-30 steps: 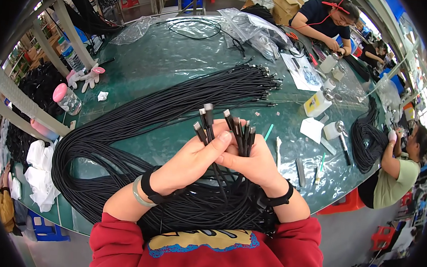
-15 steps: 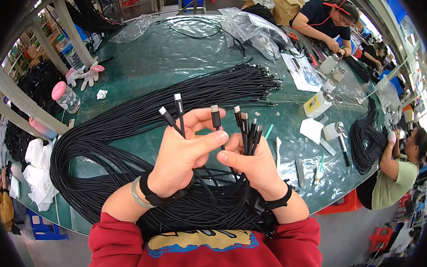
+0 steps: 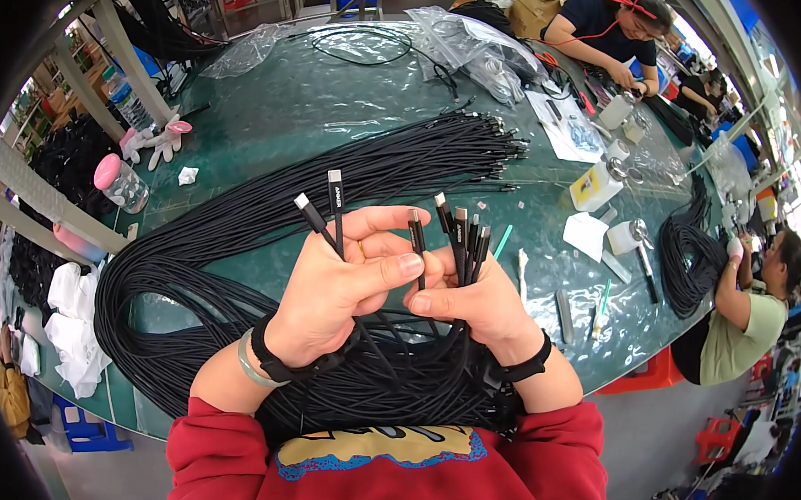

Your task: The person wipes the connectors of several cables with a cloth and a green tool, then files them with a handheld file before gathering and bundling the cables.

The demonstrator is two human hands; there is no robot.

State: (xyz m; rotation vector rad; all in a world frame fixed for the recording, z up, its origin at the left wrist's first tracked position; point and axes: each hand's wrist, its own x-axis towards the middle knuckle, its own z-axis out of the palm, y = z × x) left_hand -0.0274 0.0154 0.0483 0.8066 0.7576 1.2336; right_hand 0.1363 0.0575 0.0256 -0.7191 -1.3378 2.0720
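Note:
Black cables with metal-tipped plugs fill both of my hands, held above the green table. My left hand (image 3: 320,286) is closed on a pair of cables; their plugs (image 3: 335,198) stick up beside the index finger. Between the two hands, a single cable plug (image 3: 417,231) stands upright at my left thumb and fingertips, its narrow side toward me. My right hand (image 3: 489,306) grips several cable ends (image 3: 462,240) fanned upward, the thumb pressed across them. Which fingers hold the single cable lower down is hidden. Below my wrists lies a thick heap of the same black cables (image 3: 391,401).
A long cable bundle (image 3: 332,172) loops across the green table (image 3: 273,86). White bottles (image 3: 597,184), paper and small tools lie at right. A pink-lidded jar (image 3: 122,183) and gloves (image 3: 164,139) are at left. Two co-workers (image 3: 745,317) (image 3: 606,33) work along the right side.
The single plug between my hands has moved slightly right and turned from its broad face to its narrow side. Both hands stay closed on their cables.

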